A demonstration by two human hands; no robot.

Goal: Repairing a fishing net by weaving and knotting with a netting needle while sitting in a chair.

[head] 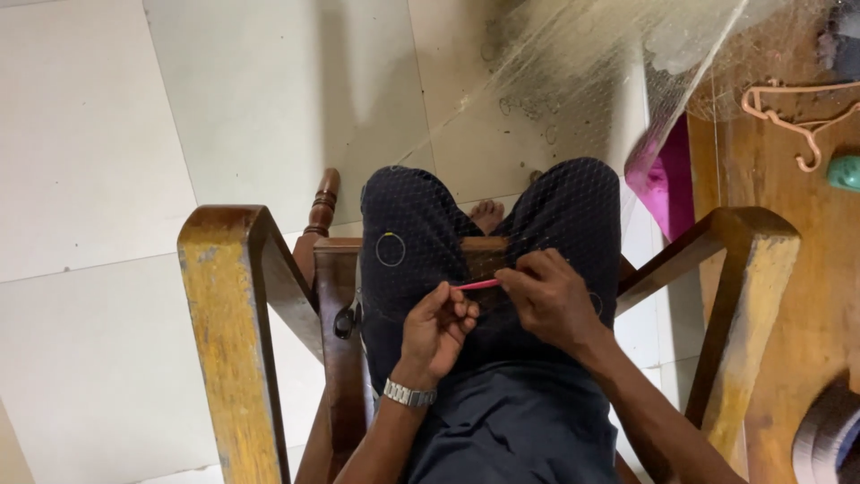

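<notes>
Pale tiled floor (pixel 107 134) lies below a wooden chair (pixel 228 305). Over the lap, the left hand (pixel 436 327) and right hand (pixel 546 296) each close their grip on a pink netting needle (pixel 479 284), amid fine net (pixel 573 63).

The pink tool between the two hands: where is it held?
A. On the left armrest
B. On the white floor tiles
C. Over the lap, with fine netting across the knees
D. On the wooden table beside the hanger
C: the left hand and right hand pinch the pink tool above the dark trousers, where the fine netting lies over the knees.
</notes>
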